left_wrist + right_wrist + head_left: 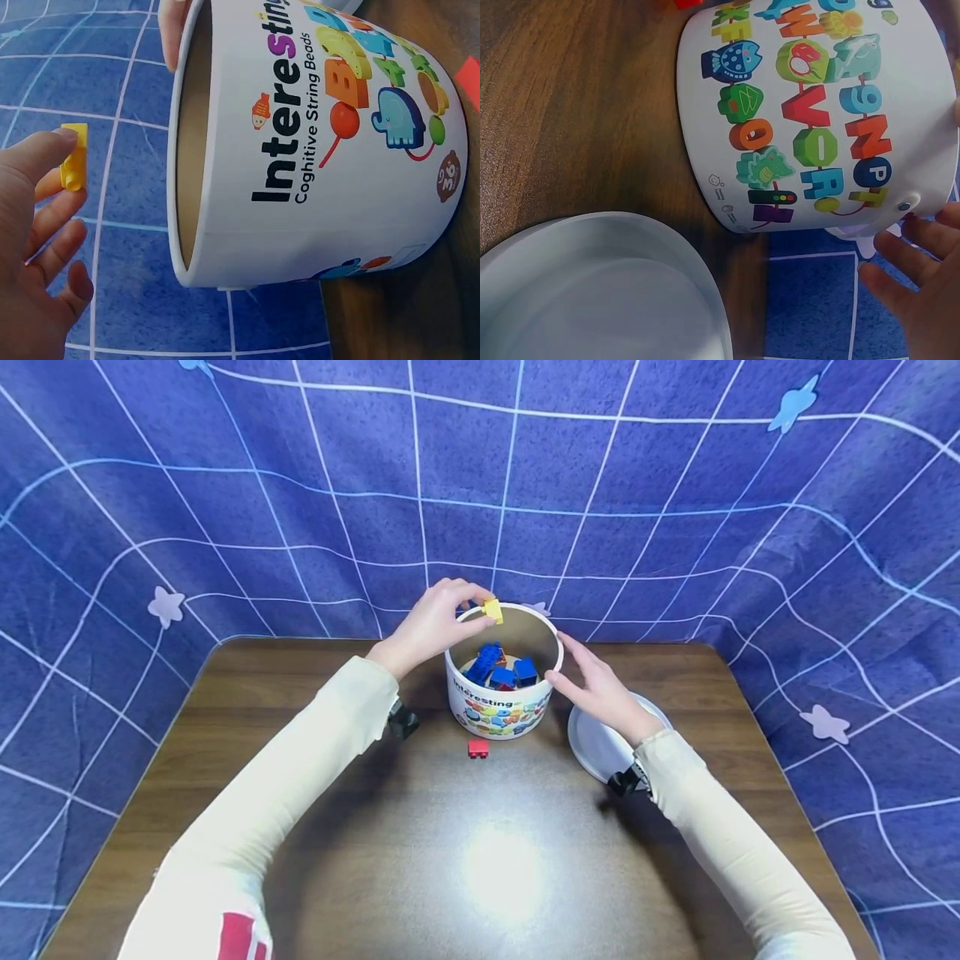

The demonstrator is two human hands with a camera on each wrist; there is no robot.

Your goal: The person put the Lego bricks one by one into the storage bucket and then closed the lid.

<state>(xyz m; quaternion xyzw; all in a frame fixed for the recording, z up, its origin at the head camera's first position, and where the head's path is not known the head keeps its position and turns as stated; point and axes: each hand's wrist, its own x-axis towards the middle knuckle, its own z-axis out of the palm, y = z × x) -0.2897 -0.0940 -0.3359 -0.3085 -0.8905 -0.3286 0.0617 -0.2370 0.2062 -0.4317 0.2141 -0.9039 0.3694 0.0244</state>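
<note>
My left hand (441,620) pinches a yellow toy brick (492,611) between thumb and fingertips, over the left part of the bucket's rim. In the left wrist view the yellow brick (75,159) shows a round stud, and the other fingers are loosely bent. The round white bucket (501,713), printed with "Interesting" and coloured letters and animals, stands upright. Inside lie several blue bricks (486,663) and some red pieces. My right hand (597,687) rests its fairly straight fingers and thumb against the bucket's right side, near the rim. A red brick (477,748) sits on the table before the bucket.
A round white lid (597,745) lies on the wooden table (360,860), right of the bucket and under my right wrist. Behind and on both sides hangs a blue cloth (465,460) with pale lines and stars. Both wrists wear small black cameras.
</note>
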